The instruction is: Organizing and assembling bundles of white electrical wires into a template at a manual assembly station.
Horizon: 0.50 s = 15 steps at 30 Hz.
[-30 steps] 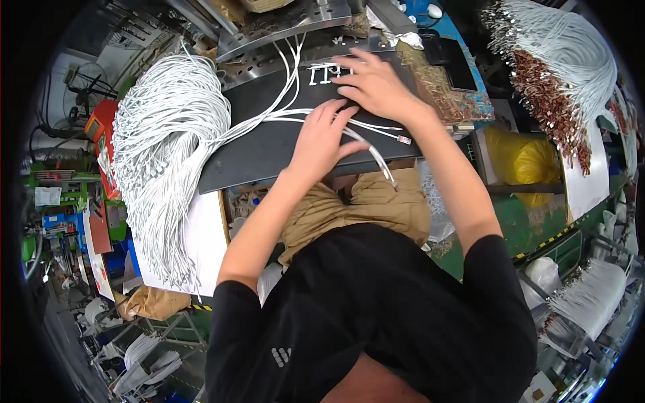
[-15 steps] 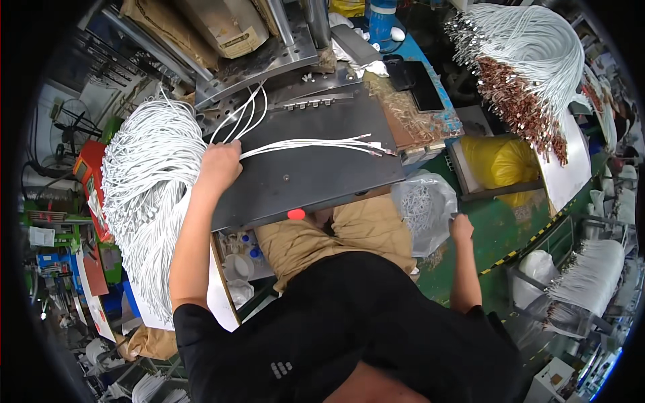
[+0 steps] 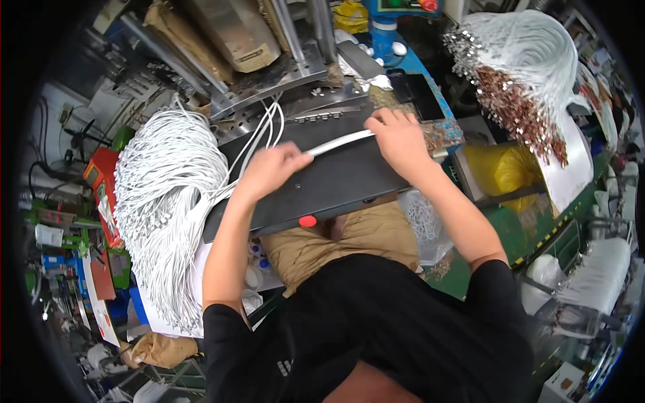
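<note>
Several white cables [image 3: 341,142] run side by side, drawn close together, over a dark metal work plate [image 3: 336,180]. My left hand [image 3: 272,170] is closed around them near the plate's middle, slightly blurred. At their right end my right hand [image 3: 400,140] grips the same cables, its fingers hiding the tips. Behind my left hand, a few more white cables [image 3: 269,124] loop up toward the machine's metal base [image 3: 269,87]. To the left lies a large heap of white cables [image 3: 168,168], whose strands reach the plate's left edge.
A clear plastic bag [image 3: 430,228] with white scraps hangs below the plate's right end. Farther right are a yellow bag [image 3: 500,168] and a cable bundle with copper-coloured ends [image 3: 517,101]. Steel posts [image 3: 289,30] rise behind the plate. A red button [image 3: 307,221] marks its front edge.
My right hand has come up from beside the plastic bag onto the right end of the cables. My left hand has moved right along them. The view has shifted slightly.
</note>
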{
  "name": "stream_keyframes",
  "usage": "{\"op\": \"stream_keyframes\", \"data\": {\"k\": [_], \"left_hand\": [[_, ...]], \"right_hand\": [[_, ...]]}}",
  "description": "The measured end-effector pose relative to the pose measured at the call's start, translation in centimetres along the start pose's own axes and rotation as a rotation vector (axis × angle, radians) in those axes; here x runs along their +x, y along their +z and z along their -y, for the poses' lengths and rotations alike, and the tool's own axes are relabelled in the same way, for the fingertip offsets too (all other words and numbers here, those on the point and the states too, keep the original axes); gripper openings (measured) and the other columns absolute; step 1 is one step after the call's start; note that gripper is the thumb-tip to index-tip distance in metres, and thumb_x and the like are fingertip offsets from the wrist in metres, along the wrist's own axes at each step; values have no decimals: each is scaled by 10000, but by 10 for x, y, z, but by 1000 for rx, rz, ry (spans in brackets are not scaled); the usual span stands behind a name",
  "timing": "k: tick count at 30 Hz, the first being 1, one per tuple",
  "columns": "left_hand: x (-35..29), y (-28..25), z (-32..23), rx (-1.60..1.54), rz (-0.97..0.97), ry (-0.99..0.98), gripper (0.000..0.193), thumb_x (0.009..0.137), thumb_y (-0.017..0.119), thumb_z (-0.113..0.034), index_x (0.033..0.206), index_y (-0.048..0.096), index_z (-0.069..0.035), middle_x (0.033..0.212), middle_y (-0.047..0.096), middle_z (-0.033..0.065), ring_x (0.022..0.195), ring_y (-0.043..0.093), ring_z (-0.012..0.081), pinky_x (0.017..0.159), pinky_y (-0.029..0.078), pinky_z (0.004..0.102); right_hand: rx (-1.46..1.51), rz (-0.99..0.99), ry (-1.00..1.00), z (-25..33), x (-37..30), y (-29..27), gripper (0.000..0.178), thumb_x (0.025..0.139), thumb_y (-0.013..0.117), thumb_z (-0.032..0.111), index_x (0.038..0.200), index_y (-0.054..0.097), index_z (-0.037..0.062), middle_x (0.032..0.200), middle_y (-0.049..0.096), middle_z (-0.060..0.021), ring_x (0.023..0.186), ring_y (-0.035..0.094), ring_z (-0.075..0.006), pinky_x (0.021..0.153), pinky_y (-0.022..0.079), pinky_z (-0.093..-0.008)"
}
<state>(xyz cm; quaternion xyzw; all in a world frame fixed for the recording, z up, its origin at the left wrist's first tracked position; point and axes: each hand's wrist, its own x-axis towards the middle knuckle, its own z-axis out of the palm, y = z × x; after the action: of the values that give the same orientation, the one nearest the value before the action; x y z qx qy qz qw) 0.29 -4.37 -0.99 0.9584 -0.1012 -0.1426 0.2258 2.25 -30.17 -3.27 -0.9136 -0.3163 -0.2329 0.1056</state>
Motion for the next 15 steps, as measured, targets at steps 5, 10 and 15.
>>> {"op": "stream_keyframes", "data": {"k": [5,10,15], "left_hand": [[-45,58,-6,-1196,642,-149,359,1059,519,-357,1131,664,-36,790,624,-14,721,621,90,621,490,240],[-41,93,16,-1457,458,-143,267,1057,525,-234,1146,643,-11,738,515,-35,568,406,52,522,315,210],[-11,95,19,-1371,376,-128,221,1041,532,-178,1154,635,-18,756,504,-33,585,396,51,521,291,219]], "right_hand": [[312,323,-581,25,-3,15,229,860,638,139,1080,680,90,1022,657,-87,955,649,-278,822,526,-367],[634,-206,-9,2,2,68,231,891,625,139,1106,677,72,1079,675,-124,962,659,-302,845,536,-391],[1310,227,316,16,17,80,255,943,595,158,1162,665,48,1175,678,-150,1000,661,-308,894,533,-398]]}}
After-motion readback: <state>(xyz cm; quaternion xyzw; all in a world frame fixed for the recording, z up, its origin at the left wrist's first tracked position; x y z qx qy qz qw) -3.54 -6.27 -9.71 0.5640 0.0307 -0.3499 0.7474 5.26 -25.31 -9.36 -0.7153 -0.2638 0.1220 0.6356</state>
